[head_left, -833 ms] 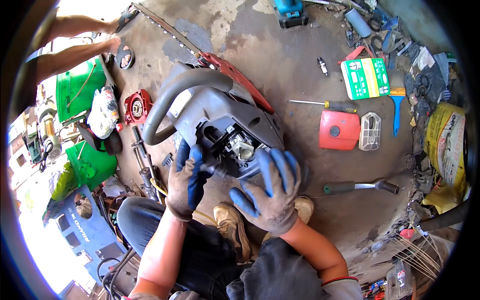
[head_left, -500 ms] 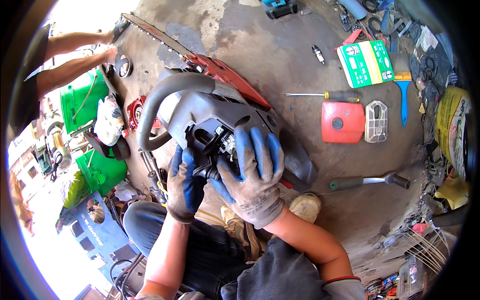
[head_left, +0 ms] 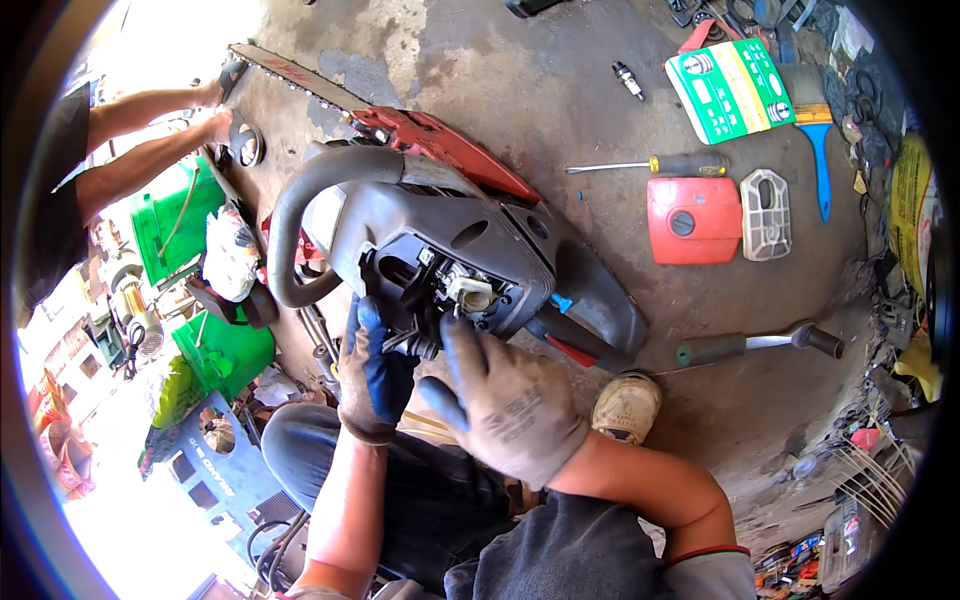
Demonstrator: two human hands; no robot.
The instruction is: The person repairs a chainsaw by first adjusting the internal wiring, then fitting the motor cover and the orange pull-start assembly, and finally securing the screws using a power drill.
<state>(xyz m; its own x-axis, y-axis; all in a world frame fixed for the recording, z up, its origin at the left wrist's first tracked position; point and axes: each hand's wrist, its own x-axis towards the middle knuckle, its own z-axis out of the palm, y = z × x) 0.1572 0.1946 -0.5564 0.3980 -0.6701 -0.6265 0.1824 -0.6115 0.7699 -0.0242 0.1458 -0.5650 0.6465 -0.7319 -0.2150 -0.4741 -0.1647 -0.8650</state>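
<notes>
A chainsaw (head_left: 440,225) with a grey-black body lies in front of me, its bar (head_left: 300,78) pointing to the far left. Its top is uncovered, showing a pale, round-mouthed carburetor (head_left: 472,294) inside. My left hand (head_left: 372,375), in a grey glove with blue fingers, grips the saw's near side beside a black ribbed part (head_left: 415,346). Just on the near side of the carburetor is my gloved right hand (head_left: 520,405). Its index finger reaches toward the opening and its thumb stands apart. Nothing shows in it, though the other fingertips are partly hidden.
On the floor to the right lie a screwdriver (head_left: 690,164), red cover (head_left: 694,222), pale filter frame (head_left: 766,215), brush (head_left: 818,160), spark plug (head_left: 628,80), green-white box (head_left: 728,92) and socket wrench (head_left: 760,342). Another person's feet (head_left: 243,140) and green containers (head_left: 228,350) are at left.
My right hand has drawn back toward me from over the saw's opening, and the carburetor shows more fully. My left hand stays at the saw's near side. The whole view has shifted slightly.
</notes>
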